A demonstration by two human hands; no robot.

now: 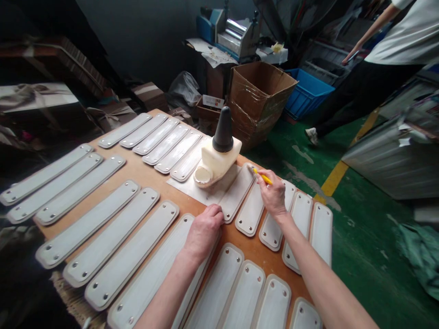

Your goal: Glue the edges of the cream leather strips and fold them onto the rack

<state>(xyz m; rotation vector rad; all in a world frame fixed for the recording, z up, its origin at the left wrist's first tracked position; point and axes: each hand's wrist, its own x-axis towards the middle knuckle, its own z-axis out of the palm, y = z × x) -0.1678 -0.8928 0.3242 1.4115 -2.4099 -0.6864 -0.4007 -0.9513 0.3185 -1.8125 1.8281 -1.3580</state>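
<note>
My right hand grips a small yellow-handled brush, its tip at the far end of a pale strip with rounded corners and metal rivets. At that strip's near end is my left hand, its fingers curled together on the edge; the fingertips are partly hidden. Just beyond the hands stands a cream plastic glue container with a black cone on top and a round mouth facing me. A whitish sheet lies under it. Similar strips lie in rows around my hands.
The strips rest on a brown board. Behind it stand a cardboard box, a blue crate and a roller machine. Tied stacks are at left. Another person is on the green floor at right.
</note>
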